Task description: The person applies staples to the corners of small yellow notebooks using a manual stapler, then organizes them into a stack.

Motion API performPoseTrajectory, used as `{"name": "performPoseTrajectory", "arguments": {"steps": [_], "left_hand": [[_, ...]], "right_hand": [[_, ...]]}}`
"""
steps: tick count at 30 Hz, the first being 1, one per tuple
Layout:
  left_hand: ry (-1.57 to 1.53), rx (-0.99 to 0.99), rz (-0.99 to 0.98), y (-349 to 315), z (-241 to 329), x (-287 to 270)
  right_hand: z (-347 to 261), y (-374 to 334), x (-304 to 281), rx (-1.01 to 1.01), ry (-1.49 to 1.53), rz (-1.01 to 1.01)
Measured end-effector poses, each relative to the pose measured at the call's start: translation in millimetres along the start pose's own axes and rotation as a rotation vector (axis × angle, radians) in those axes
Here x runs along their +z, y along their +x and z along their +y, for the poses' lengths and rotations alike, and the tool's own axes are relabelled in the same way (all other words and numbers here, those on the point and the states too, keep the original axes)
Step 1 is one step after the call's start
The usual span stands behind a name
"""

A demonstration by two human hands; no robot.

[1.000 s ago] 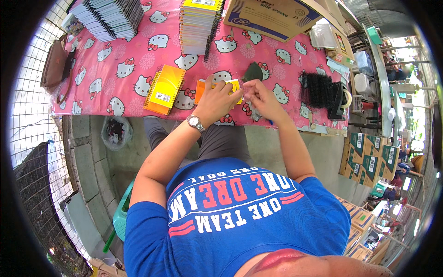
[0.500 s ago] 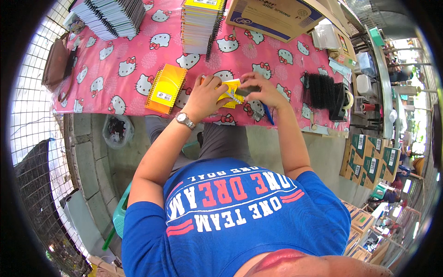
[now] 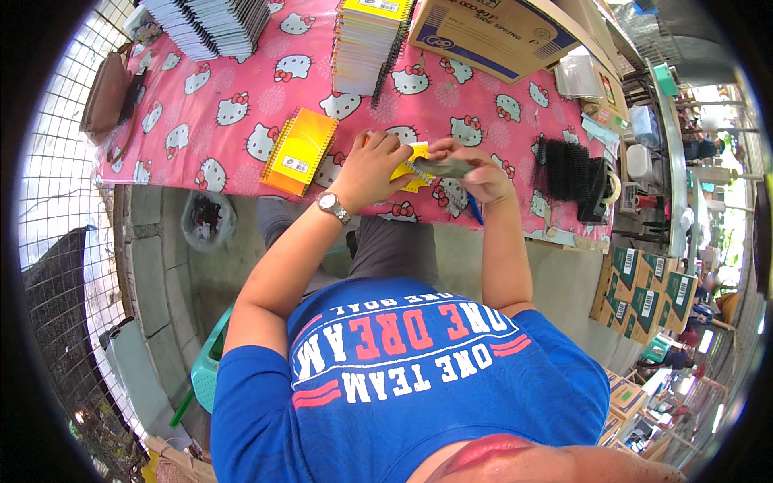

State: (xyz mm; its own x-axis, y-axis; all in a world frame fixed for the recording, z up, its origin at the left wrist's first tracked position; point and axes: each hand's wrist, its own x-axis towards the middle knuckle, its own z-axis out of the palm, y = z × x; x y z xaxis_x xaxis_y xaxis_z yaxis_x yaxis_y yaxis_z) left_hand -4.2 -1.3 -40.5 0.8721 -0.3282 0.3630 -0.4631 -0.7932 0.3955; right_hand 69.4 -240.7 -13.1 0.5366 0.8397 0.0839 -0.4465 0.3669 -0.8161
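A small yellow notebook [image 3: 417, 185] lies near the table's front edge, a pale spiral coil [image 3: 419, 171] along it. My left hand [image 3: 374, 165], a watch at its wrist, presses curled fingers onto the notebook's left side, hiding part of it. Over the coil's right end, my right hand [image 3: 481, 173] pinches a flat grey-green object [image 3: 448, 167] whose kind I cannot make out. Just under that hand lies a blue pen-like stick [image 3: 475, 211]. To the left, yellow-orange spiral notebooks [image 3: 299, 153] lie in a small pile.
Stacks of spiral notebooks [image 3: 369, 52] and a cardboard box [image 3: 491, 36] stand at the back. Black coils [image 3: 562, 169] and a tape dispenser [image 3: 597, 189] occupy the right end. A brown bag [image 3: 106, 92] rests at the left edge.
My right hand has turned, so more of the grey-green object's flat side shows. The left hand stays on the notebook. The whole view has shifted slightly.
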Motion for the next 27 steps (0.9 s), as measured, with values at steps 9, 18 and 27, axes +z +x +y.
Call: {"name": "performPoseTrajectory", "arguments": {"steps": [9, 18, 27], "left_hand": [[-0.076, -0.048, 0.026, 3.0, -5.6, -5.5], [-0.331, -0.172, -0.025, 3.8, -35.5, -8.9], [-0.588, -0.237, -0.018, 2.3, -40.4, -12.3]], "right_hand": [[1.2, 13.5, -8.8, 0.181, -0.363, 0.216], [5.7, 36.2, -4.1, 0.022, -0.086, 0.009], [16.6, 38.6, -14.6, 0.221, -1.157, 0.436]]}}
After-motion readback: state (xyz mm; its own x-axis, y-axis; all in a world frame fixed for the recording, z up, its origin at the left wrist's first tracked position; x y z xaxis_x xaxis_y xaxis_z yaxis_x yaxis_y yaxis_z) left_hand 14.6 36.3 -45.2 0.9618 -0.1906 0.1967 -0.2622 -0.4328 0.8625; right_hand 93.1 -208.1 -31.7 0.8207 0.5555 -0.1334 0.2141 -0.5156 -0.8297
